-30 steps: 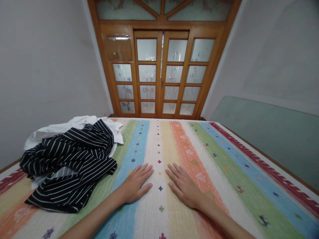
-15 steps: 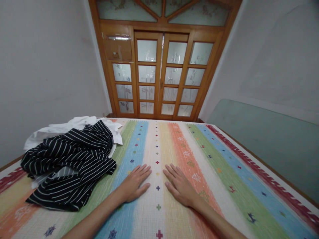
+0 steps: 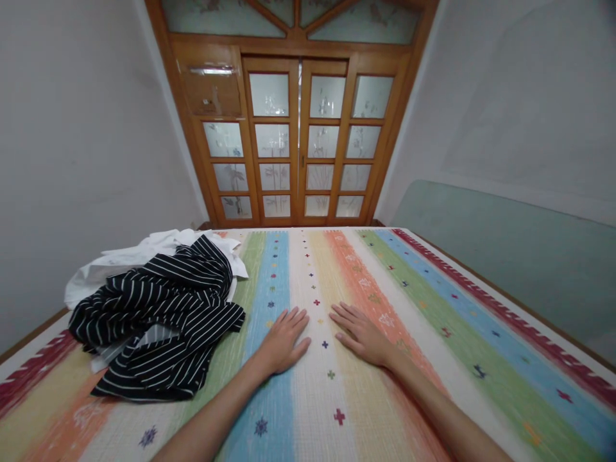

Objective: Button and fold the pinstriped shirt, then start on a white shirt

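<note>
One multicoloured striped cover (image 3: pixel 308 398) lies spread out flat, directly under the left grip (image 3: pixel 287 340) and the right grip (image 3: pixel 360 335), both about midway between its side edges. Both are palm down with fingers stretched out, neither with hold of anything; the pale centre band with its row of small crosses shows between them. Off the left grip, towards the cover's left edge, sits one black striped cloth (image 3: pixel 183 295), crumpled and near the left forearm but apart from it. White cloth (image 3: pixel 115 260) shows behind and beneath it, towards the far left corner; I can't tell from here how many pieces. Past the far edge stand wooden doors (image 3: pixel 294 147) with fifteen lower glass panes, and beyond the right edge stands one pale green panel (image 3: pixel 505 231).
</note>
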The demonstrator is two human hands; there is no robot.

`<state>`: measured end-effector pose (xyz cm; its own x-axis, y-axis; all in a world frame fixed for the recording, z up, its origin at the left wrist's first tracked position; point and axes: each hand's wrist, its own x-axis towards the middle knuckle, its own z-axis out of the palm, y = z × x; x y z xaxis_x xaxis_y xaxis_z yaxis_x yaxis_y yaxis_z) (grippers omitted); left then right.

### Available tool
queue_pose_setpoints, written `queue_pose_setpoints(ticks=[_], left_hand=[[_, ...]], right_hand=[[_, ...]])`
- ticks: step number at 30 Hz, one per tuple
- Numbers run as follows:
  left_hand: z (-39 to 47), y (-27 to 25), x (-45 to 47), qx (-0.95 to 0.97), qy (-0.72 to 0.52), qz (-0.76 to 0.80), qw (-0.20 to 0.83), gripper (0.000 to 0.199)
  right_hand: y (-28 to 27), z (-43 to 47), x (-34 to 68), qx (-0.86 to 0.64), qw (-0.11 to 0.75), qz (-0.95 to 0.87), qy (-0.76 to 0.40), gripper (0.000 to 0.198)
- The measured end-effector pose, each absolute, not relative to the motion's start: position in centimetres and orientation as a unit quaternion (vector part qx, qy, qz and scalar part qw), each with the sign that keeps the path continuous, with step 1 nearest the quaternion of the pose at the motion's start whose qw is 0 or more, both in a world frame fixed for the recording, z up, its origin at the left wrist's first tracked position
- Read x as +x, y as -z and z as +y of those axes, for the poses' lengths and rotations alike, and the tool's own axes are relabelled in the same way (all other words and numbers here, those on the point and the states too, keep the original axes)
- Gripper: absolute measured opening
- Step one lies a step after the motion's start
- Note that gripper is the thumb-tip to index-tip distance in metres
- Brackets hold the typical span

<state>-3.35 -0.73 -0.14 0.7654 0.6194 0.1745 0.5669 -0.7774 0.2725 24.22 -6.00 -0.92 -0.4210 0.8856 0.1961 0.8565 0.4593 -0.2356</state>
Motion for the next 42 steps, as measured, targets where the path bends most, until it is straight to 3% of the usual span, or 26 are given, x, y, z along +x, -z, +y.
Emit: queue_pose_setpoints(ticks=[31,42], left_hand=[[-1.0,0.0,-3.4,0.931,-0.136,0.321,0.111,0.055],[-1.3,-0.2,-3.2,0.928,-0.134,0.330,0.106,0.054]], right_hand=[[2.1,-6.4,24.4,-0.507,0.174,-0.844,-0.014,0.050],[1.7,-6.4,24.7,-0.510,0.145,-0.848,-0.026,0.050]])
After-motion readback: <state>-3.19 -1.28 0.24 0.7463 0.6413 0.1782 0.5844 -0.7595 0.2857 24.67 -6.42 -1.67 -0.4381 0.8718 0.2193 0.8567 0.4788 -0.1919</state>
